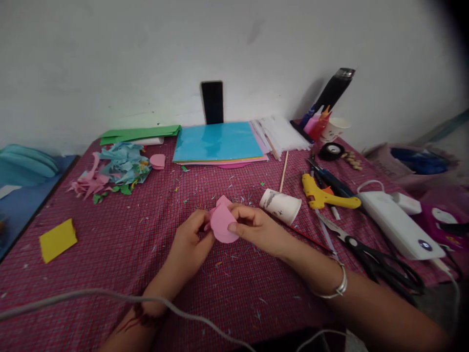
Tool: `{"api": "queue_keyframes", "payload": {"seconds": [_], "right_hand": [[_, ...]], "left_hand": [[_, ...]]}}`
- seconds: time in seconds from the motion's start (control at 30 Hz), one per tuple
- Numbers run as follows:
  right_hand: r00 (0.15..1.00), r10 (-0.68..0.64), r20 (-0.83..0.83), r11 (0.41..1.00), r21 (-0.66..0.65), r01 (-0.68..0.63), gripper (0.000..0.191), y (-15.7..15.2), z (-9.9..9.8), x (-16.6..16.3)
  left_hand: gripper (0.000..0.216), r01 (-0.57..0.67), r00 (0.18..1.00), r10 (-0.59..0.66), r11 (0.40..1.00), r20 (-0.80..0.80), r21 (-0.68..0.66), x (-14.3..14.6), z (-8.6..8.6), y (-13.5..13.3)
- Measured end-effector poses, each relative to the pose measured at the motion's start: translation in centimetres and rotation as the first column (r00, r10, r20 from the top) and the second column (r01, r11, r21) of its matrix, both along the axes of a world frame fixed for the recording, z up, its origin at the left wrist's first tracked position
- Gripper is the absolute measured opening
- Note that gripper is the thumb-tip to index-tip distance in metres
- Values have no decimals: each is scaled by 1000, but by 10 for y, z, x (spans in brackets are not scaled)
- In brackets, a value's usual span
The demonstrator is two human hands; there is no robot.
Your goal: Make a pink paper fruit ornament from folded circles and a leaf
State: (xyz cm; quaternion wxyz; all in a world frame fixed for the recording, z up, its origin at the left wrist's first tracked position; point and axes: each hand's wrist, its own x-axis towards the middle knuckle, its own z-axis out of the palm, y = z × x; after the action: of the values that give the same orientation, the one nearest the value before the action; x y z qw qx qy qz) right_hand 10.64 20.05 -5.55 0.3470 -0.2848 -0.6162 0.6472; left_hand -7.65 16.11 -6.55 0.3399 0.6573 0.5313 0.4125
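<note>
Between my two hands is a piece of cut pink paper [223, 222] with rounded edges, held above the middle of the table. My left hand [192, 242] pinches its left side, where more pink paper shows behind the fingers. On the right edge, the thumb and fingers of my right hand [258, 229] close on the same paper. A white paper cup [281, 205] lies on its side just beyond my right hand. Another folded pink paper piece [157, 162] rests near the scrap pile at the back left.
Blue and pink paper scraps [124, 164] are heaped at left, with a yellow paper [58, 240] nearer. Coloured sheets [220, 143] lie at the back before a phone [212, 102]. At right are a yellow glue gun [324, 194], scissors [381, 264] and a white power bank [399, 225]. A cable [190, 318] crosses the foreground.
</note>
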Motion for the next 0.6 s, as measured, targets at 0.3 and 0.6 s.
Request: {"api": "queue_keyframes", "payload": {"seconds": [0.3, 0.6], "right_hand": [[998, -62, 25, 938, -341, 66, 19, -3, -1, 0], [987, 67, -146, 905, -408, -122, 37, -9, -4, -2]], "left_hand": [[7, -248, 968, 238, 953, 80, 172, -15, 15, -5], [33, -19, 997, 48, 929, -68, 371, -4, 13, -14]]}}
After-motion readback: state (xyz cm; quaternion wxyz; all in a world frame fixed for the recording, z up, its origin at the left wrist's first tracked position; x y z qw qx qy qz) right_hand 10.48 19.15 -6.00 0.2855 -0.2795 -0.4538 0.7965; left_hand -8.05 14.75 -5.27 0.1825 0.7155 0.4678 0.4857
